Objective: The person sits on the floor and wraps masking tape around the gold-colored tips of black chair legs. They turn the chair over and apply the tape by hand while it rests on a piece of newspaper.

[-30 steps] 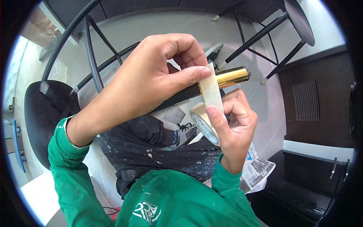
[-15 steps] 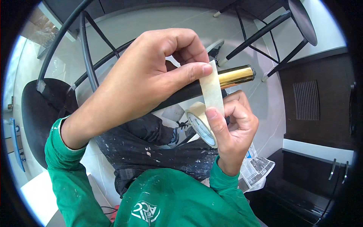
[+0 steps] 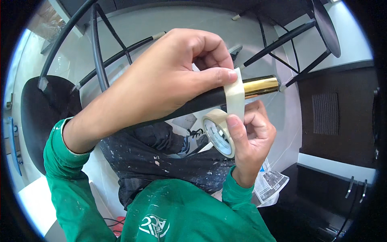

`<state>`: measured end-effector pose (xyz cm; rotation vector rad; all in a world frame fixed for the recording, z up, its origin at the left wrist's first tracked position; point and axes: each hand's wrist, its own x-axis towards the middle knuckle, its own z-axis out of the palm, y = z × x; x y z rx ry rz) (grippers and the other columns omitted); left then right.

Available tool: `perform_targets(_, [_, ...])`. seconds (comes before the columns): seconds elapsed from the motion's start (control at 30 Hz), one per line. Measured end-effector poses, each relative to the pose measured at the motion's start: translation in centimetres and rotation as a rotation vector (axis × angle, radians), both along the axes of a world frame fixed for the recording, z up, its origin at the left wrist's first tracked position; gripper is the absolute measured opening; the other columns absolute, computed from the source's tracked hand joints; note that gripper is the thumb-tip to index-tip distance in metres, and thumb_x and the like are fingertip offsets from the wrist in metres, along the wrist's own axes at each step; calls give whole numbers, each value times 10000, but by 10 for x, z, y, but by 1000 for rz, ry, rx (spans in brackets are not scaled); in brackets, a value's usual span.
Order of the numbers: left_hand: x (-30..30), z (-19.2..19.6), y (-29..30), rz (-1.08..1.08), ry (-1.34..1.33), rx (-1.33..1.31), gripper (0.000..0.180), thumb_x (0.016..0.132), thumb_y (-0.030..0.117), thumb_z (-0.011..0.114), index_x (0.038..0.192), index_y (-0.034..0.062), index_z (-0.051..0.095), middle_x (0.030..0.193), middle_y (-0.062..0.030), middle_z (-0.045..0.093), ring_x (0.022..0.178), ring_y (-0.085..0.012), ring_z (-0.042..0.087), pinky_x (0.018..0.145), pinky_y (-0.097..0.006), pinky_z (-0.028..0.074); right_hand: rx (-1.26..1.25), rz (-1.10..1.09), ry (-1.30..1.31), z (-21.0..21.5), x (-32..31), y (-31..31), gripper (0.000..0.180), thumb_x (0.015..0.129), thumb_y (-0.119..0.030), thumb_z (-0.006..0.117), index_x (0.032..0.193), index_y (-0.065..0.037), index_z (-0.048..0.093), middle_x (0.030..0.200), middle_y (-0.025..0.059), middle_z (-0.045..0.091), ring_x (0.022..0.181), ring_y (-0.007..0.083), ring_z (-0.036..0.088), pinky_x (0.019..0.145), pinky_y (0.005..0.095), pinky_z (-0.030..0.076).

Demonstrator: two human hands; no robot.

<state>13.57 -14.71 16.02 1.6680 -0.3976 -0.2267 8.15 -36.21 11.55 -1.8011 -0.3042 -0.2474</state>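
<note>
Between both hands, a tape strip is stretched across a black, gold-ended pole. Its top is pinched by the left hand, its lower part by the right hand; beside the latter, the tape roll is seen.

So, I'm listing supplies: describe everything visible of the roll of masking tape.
The roll of masking tape is cream and papery-looking, wound on a pale, printed core. It hangs tilted, its open middle partly facing the camera, beside the thumb of the right grip. Its unwound strip runs up from that thumb to the thumb of the left grip, crossing in front of the black tube beside its gold-coloured end. Whether it sticks there can't be told.
</note>
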Motion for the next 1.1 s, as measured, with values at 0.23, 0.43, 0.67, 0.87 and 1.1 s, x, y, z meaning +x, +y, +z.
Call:
perform_targets(0.23, [2, -8, -1, -17, -28, -44, 291, 972, 155, 706, 1175, -29, 608, 874, -10, 643, 823, -53, 595, 736, -206, 481, 18, -13, 31, -3, -1, 0, 272, 832, -112, 829, 715, 2, 611, 845, 63, 600, 822, 159, 558, 790, 292, 438])
perform_targets(0.43, [1, -12, -2, 18, -82, 3, 512, 974, 121, 686, 1409, -6, 449, 893, -19, 618, 829, -59, 589, 732, -206, 479, 51, 4, 37, -7, 3, 2, 272, 842, -114, 819, 717, 9, 610, 885, 72, 632, 876, 165, 573, 829, 296, 432])
perform_targets(0.67, [-1, -8, -2, 96, -202, 86, 447, 950, 148, 700, 1354, 30, 549, 925, -26, 619, 933, -85, 605, 757, -228, 497, 78, 30, 49, -13, 9, -2, 251, 841, -99, 816, 741, 13, 615, 930, 86, 658, 898, 176, 591, 850, 303, 441])
perform_targets(0.87, [-7, -3, 11, -110, -408, 312, 342, 796, 209, 853, 1053, 11, 744, 1026, -100, 692, 1001, -219, 647, 897, -346, 487, 92, 57, 21, -19, 14, -2, 220, 858, -106, 797, 789, 0, 617, 859, 42, 606, 790, 131, 547, 739, 274, 435])
perform_targets(1.1, [-4, -5, 8, -190, -365, 337, 407, 801, 166, 840, 1143, -13, 710, 1117, -90, 668, 1035, -183, 624, 911, -314, 464, 132, 37, 3, -34, 18, -1, 258, 859, -149, 809, 760, -5, 620, 735, 36, 554, 701, 133, 532, 660, 285, 422])
